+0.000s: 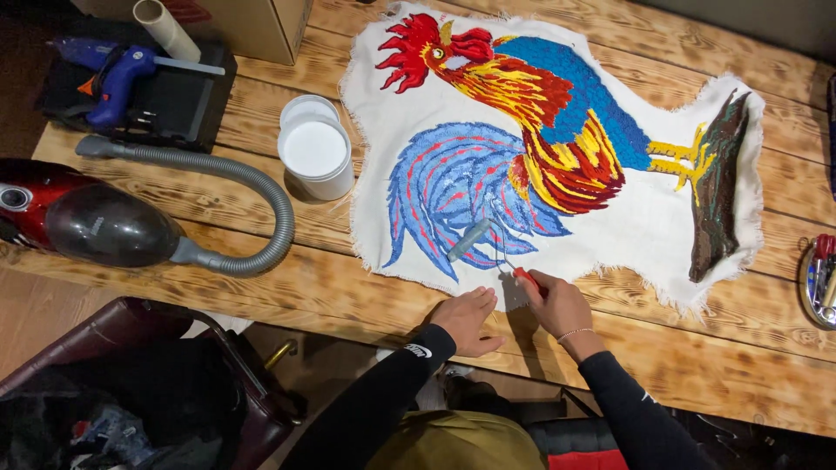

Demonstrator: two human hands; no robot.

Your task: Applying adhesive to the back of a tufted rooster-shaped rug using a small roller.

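Roller (470, 239) lay on blue tail of rooster cloth (557, 144) at near table edge. Glue pot (315, 157) stood open just left, within reach. Left hand (468, 320) flat, empty, pinned cloth hem; right hand (557, 302) gripped roller's red handle.

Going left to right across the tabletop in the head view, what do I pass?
Red handheld vacuum → blue glue gun → grey vacuum hose → white tub → left hand → small roller → right hand gripping the roller's red handle → dish of tools. The rooster cloth spans the middle.
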